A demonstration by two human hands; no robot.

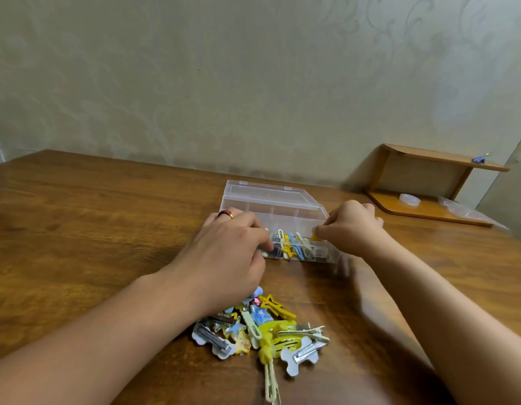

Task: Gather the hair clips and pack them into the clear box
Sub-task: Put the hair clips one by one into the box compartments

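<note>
Inside clear box (285, 206), several clips (291, 244); both hands curled, right (351, 226) pinching yellow clip (314, 237).

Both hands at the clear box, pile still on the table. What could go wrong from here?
1. The right hand pinches a yellow clip over the clear box edge; it might drop outside.
2. The left forearm lies beside the loose clip pile and may scatter it.
3. Stacked clips could block the lid.

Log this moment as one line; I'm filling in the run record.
left hand: at box, holding unclear | right hand: pinches yellow clip over box | box: open, partly filled | pile: still on table
</note>
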